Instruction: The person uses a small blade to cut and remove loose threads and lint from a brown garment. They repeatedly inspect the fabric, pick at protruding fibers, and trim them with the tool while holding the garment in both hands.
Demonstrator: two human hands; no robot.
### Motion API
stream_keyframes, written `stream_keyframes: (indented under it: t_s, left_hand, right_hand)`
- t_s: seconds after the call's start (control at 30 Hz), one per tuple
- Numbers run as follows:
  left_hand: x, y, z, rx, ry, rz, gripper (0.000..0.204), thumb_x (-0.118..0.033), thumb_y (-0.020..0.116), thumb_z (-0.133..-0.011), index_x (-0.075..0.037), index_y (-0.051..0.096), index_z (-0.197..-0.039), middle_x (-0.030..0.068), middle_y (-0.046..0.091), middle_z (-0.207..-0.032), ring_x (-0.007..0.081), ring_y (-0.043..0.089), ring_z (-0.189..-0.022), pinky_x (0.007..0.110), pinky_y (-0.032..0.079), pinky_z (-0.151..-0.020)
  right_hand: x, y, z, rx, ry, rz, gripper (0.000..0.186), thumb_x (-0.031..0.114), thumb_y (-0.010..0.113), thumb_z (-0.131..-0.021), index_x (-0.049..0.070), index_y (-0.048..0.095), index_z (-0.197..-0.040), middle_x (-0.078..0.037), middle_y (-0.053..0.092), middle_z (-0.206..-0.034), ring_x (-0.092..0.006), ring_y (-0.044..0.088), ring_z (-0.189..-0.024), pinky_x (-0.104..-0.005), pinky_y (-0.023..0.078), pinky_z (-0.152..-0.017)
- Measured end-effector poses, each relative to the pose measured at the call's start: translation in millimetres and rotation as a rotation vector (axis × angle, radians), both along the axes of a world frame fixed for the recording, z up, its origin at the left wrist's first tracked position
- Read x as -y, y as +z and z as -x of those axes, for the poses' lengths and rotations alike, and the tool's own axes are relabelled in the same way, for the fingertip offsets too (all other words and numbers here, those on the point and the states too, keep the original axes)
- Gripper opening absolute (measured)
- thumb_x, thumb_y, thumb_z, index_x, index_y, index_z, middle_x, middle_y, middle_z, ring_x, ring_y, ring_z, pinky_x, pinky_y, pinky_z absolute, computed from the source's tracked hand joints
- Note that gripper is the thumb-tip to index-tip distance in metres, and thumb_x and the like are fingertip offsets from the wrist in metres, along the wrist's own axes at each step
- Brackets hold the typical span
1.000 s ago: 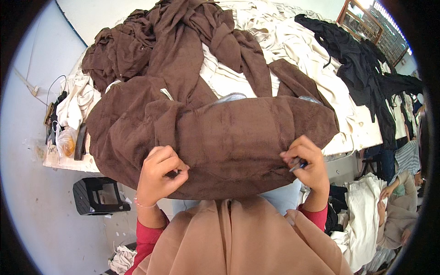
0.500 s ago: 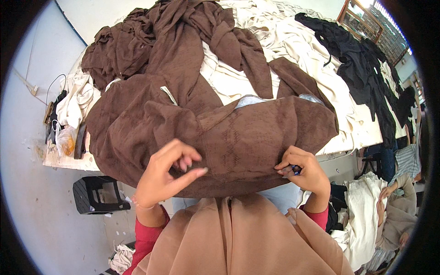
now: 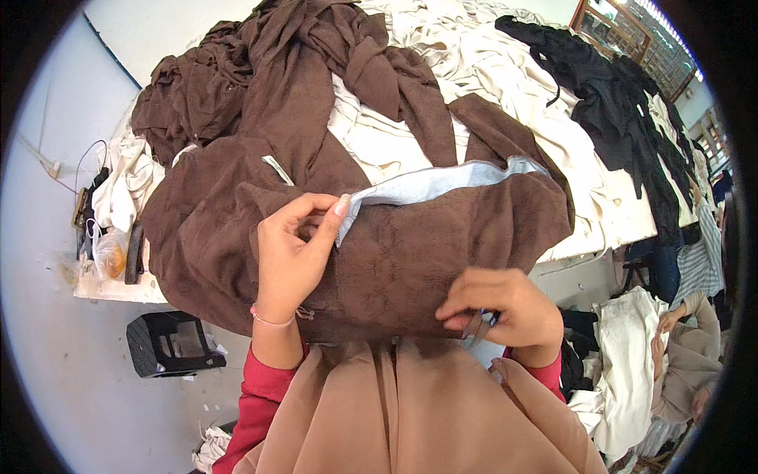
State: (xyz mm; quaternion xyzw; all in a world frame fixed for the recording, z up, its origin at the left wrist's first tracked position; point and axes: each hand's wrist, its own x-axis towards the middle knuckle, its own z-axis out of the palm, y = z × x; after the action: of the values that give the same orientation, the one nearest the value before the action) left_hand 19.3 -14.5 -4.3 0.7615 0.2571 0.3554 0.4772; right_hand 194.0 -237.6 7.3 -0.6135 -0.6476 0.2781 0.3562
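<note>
A brown patterned garment (image 3: 403,261) lies bunched over the near table edge and hangs down in front of me. Along its upper fold a light blue strip (image 3: 442,180) is turned outward. My left hand (image 3: 296,245) is closed, pinching the left end of that strip between thumb and forefinger. At the garment's lower right, my right hand (image 3: 505,312) curls around a small tool with blue and metal parts, apparently thread snips (image 3: 478,325). That hand is slightly blurred, and its fingers hide most of the tool. A small white label (image 3: 276,169) shows on the garment above my left hand.
More brown cloth (image 3: 197,95) is heaped at the back left. Cream garments (image 3: 505,87) and black ones (image 3: 608,103) cover the right side. A black stool (image 3: 172,344) stands on the floor at left. Another person (image 3: 691,355) handles cream cloth (image 3: 628,363) at lower right.
My left hand has moved up and right and now pinches the garment's edge, exposing more of the light blue strip. My right hand has shifted slightly left and down.
</note>
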Motion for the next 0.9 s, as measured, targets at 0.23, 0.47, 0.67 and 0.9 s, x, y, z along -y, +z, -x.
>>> stream_keyframes:
  t_s: [0.23,0.47,0.67,0.9]
  left_hand:
    - [-9.7,-5.8,13.6,0.129,-0.117,0.355,0.02,-0.018,0.068,-0.099,0.002,0.071,-0.102,-0.001,0.069,-0.086,0.0027,0.059,-0.076,0.019,0.048,-0.07]
    - [-2.0,-12.3,10.7,0.156,-0.224,0.512,0.019,-0.018,0.064,-0.102,0.0,0.069,-0.105,-0.0003,0.07,-0.09,0.0027,0.06,-0.078,0.02,0.05,-0.072]
    - [0.5,-8.0,13.6,0.167,-0.167,0.412,0.018,-0.018,0.063,-0.103,-0.001,0.067,-0.104,-0.004,0.064,-0.088,0.0023,0.054,-0.076,0.019,0.045,-0.069]
    - [6.1,-8.8,6.7,0.168,-0.062,0.186,0.016,-0.016,0.057,-0.106,-0.002,0.059,-0.099,-0.0078,0.052,-0.082,0.0018,0.04,-0.073,0.018,0.036,-0.067]
  right_hand:
    - [-65.7,-17.5,15.6,0.252,-0.367,-0.314,0.031,0.009,0.073,-0.084,0.012,0.068,-0.115,-0.006,0.067,-0.113,-0.0313,0.069,-0.092,-0.0405,0.055,-0.072]
    - [-102.9,-29.9,31.0,-0.063,-0.362,-0.525,0.024,0.008,0.082,-0.08,0.002,0.069,-0.1,-0.009,0.068,-0.095,-0.0204,0.065,-0.078,-0.0306,0.049,-0.068]
    - [-103.7,-32.5,19.5,-0.191,-0.305,-0.447,0.01,0.004,0.077,-0.084,0.001,0.069,-0.088,-0.008,0.066,-0.082,-0.0145,0.06,-0.071,-0.0275,0.045,-0.064]
    - [-84.6,-26.7,7.9,-0.668,-0.211,-0.349,0.019,0.016,0.059,-0.102,0.002,0.062,-0.09,0.001,0.057,-0.085,-0.0082,0.049,-0.075,-0.0238,0.041,-0.07]
